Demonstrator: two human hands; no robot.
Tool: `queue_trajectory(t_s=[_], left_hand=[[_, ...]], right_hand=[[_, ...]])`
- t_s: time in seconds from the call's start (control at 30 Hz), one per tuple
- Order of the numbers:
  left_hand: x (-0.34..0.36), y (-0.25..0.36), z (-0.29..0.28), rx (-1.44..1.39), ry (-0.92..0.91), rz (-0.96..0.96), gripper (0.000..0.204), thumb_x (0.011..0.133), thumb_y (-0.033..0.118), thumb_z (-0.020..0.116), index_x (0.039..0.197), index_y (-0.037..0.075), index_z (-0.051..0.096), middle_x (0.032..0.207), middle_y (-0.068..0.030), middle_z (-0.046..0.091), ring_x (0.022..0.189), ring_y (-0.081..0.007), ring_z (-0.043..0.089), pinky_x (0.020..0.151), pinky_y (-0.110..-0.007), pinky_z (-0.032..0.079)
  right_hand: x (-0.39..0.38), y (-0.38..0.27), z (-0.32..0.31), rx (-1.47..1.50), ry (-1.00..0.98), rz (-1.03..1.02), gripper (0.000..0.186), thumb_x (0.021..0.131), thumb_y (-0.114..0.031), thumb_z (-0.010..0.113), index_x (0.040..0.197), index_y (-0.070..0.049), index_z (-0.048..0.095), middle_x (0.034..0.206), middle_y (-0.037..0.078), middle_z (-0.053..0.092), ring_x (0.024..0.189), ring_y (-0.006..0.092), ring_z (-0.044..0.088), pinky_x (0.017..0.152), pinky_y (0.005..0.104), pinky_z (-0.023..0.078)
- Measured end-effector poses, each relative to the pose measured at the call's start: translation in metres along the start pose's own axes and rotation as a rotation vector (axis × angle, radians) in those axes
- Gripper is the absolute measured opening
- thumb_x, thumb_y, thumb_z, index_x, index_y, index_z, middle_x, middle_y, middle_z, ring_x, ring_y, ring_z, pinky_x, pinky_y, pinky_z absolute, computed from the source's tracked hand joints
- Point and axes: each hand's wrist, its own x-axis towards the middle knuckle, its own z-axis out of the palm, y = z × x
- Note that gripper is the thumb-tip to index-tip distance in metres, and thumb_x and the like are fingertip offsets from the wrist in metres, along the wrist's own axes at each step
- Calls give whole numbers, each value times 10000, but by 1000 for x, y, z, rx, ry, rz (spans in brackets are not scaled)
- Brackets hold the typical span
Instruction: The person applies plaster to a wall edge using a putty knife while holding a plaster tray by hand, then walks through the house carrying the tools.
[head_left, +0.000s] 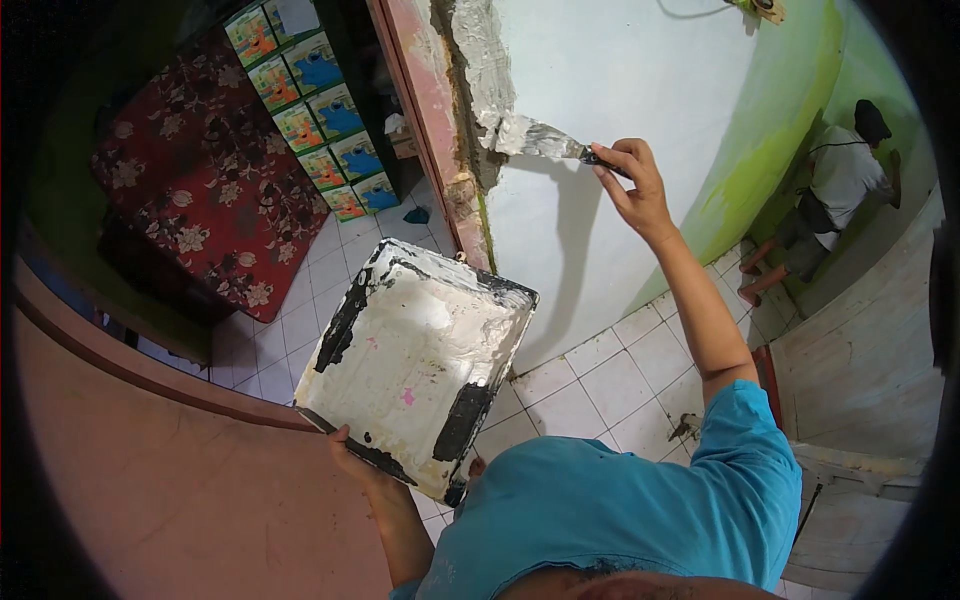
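Putty knife [563, 145], dark-handled with a paste-smeared metal blade, is up at the wall's edge, its tip meeting a lump of white filler [488, 70]. I see that filler running upward as a rough strip beside a bare grey groove [462, 130], with a worn pinkish door frame [425, 80] along the groove's other side. The fingers of the right hand [635, 188] pinch the handle from its end, thumb below.

Lower, I have the left hand [358, 464] gripping the near left rim of a shallow rectangular tray [375, 385]; its thumb lies over the rim, and I cannot tell how the fingers sit underneath. More white paste [490, 335] coats the tray's far right part, with black patches along its sides.

Behind, the pale mint wall [630, 90] drops to a white tiled floor [625, 385]. Through the doorway I make out a bed with a red floral cover [215, 180] and a cabinet with colourful printed panels [325, 105]. Far right, another person [843, 185] faces away in a grey top.
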Motion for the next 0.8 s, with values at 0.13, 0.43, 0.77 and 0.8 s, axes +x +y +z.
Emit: queue_trajectory(t_s=[0.13,0.43,0.77,0.8], left_hand=[[5,3,1,-18,-29,-13,751,784,320,601,1445,5,434,1349,-183,561,1232,-368,565,1033,-474,484],[15,10,-12,-21,-79,-53,740,788,308,597,1446,11,435,1358,-184,558,1236,-362,568,1028,-471,492],[30,16,-24,-16,-87,-31,759,783,300,597,1465,20,414,1374,-184,541,1243,-365,560,1036,-470,489],[30,19,-25,-20,-91,-33,759,783,300,597,1465,20,414,1374,-184,541,1243,-365,560,1036,-470,489]], right_hand=[[7,-19,29,-88,28,-39,388,845,-36,777,1211,-156,734,978,87,575,916,235,577,786,345,513],[-45,-30,47,-177,89,31,357,886,-2,760,1231,-76,709,1027,94,574,920,186,611,802,266,538],[-59,-72,83,-157,171,229,289,905,-87,756,1191,-72,719,956,84,607,767,191,613,654,296,511],[-69,-76,86,-157,184,218,292,907,-85,755,1195,-71,712,947,86,612,774,183,613,647,302,508]])
